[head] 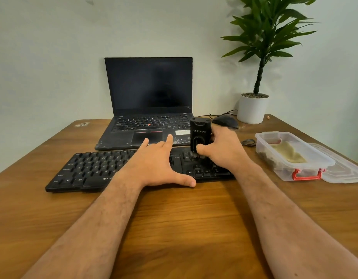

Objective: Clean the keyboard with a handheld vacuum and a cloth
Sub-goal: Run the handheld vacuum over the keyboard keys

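Cloth (288, 153) inside clear container (307, 170)

1. My right hand (224, 146) grips the black handheld vacuum (200, 135), upright on the right part of the black keyboard (89, 168).
2. My left hand (156, 166) lies flat across the keyboard's middle, fingers spread.
3. I see the open laptop (148, 101) behind it, at the table's (174, 228) far edge.
4. A computer mouse (225, 121) and potted plant (254, 105) sit at the far right corner.
5. Along the right edge, a clear plastic container (291, 156) holds a beige cloth (290, 153).
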